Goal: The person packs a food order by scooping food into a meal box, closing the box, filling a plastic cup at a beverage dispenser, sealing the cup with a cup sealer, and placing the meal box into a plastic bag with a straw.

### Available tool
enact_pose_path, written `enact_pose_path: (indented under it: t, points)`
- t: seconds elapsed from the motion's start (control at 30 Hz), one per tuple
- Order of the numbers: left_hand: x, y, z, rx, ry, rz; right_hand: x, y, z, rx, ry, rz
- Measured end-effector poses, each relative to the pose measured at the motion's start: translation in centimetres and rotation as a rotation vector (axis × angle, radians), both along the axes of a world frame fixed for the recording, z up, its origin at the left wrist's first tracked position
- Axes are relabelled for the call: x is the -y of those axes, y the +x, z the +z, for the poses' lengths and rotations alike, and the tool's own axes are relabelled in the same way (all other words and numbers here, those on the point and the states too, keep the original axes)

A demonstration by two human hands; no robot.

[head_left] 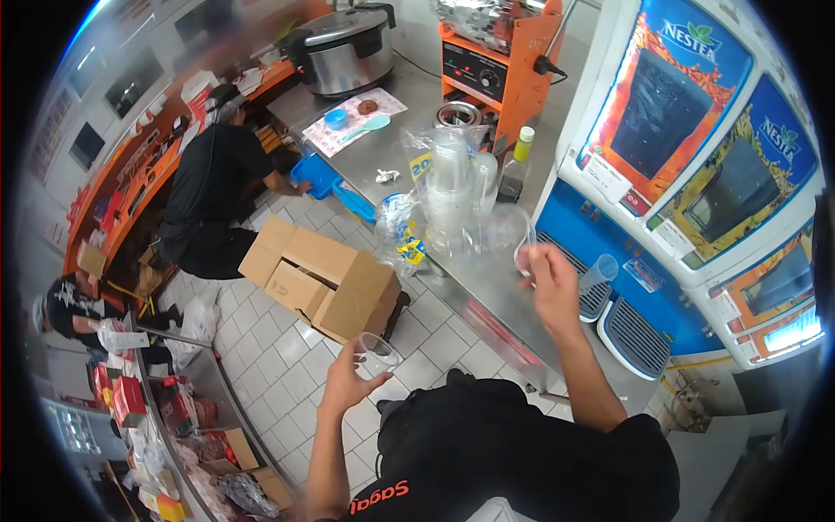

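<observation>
My left hand (355,376) holds a clear plastic cup (377,351) over the tiled floor, its fingers curled round the side. Above the steel counter (496,300), my right hand (550,277) has its fingers closed at the rim of a clear plastic piece (511,233), which looks like a cup or lid. Just beyond it, stacks of clear cups (450,187) stand in plastic bags on the counter. Another clear cup (600,271) is by the drip trays, to the right of my right hand.
An open cardboard box (317,283) is on the floor. A crouching person (204,178) reaches toward blue bins (317,177). Drink dispensers (687,113) with drip trays (633,337) line the right. A large cooker (346,56) and a bottle (515,165) stand on the counter.
</observation>
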State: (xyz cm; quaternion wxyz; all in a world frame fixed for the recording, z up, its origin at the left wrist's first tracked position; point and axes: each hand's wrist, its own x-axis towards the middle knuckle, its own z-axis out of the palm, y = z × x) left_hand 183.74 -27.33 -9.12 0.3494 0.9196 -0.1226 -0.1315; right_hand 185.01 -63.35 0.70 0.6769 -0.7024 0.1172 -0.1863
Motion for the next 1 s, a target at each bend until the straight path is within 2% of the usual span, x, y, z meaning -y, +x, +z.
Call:
enact_pose_path:
  t: [0.03,0.1,0.13,0.2,0.3,0.43,0.6,0.73,0.8,0.9,1.0]
  points:
    - [0.0,-0.3,-0.3,-0.009,-0.07,0.081,-0.4,1.6,0.1,0.005,0.004,-0.006]
    - [0.3,-0.9,-1.2,-0.032,-0.202,0.214,-0.8,5.6,-1.0,0.259,0.356,-0.195]
    - [0.7,-1.6,-1.8,-0.03,-0.199,0.219,-0.6,7.9,-2.0,0.259,0.36,-0.191]
    - [1.6,-3.0,-3.2,-0.068,-0.3,0.363,0.0,12.9,-4.6,0.394,0.557,-0.358]
    - [2.1,-5.1,-4.9,-0.087,-0.345,0.421,0.6,18.1,-6.7,0.296,0.681,-0.388]
    - [2.3,-6.9,-5.5,-0.143,-0.353,0.484,1.0,21.8,-8.9,0.205,0.645,-0.361]
    - [2.7,-7.2,-5.5,-0.176,-0.319,0.506,1.1,22.5,-12.8,0.036,0.558,-0.392]
    - [3.7,-6.3,-5.3,-0.185,-0.276,0.423,1.9,21.3,-16.3,-0.145,0.433,-0.483]
    - [4.7,-5.5,-5.3,-0.194,-0.267,0.367,2.4,19.9,-17.9,-0.142,0.175,-0.508]
    - [5.4,-4.9,-5.8,-0.209,-0.29,0.342,1.1,10.7,-14.3,0.084,-0.184,-0.451]
    - [6.6,-4.0,-6.5,-0.217,-0.307,0.285,2.5,1.5,-11.9,0.098,-0.416,-0.67]
